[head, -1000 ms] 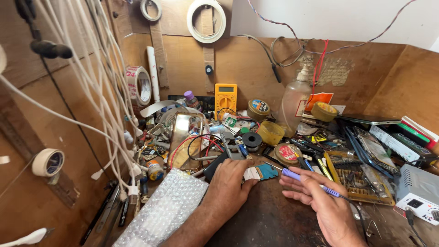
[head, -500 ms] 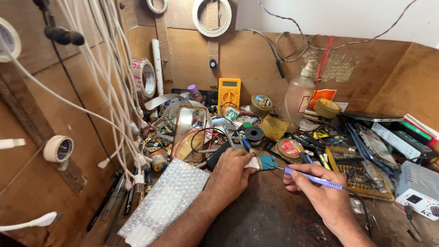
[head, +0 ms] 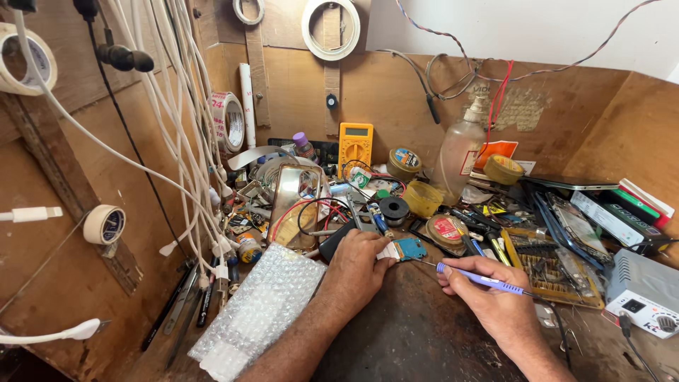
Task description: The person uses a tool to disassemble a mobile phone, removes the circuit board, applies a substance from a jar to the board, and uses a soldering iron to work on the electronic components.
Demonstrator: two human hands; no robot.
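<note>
My left hand presses down on a small blue circuit board with a white piece at its near end, on the dark bench. My right hand grips a thin purple-handled soldering iron like a pen. Its metal tip points left and reaches the board's lower right edge. Both forearms come in from the bottom of the view.
A sheet of bubble wrap lies left of my left arm. Behind the board sit a yellow multimeter, small tins, a plastic bottle, tape rolls and loose tools. White cables hang at left. A white box stands at right.
The camera has tilted and moved closer, so the bench sits lower and larger in view. Both hands keep their hold; the iron's tip stays at the board.
</note>
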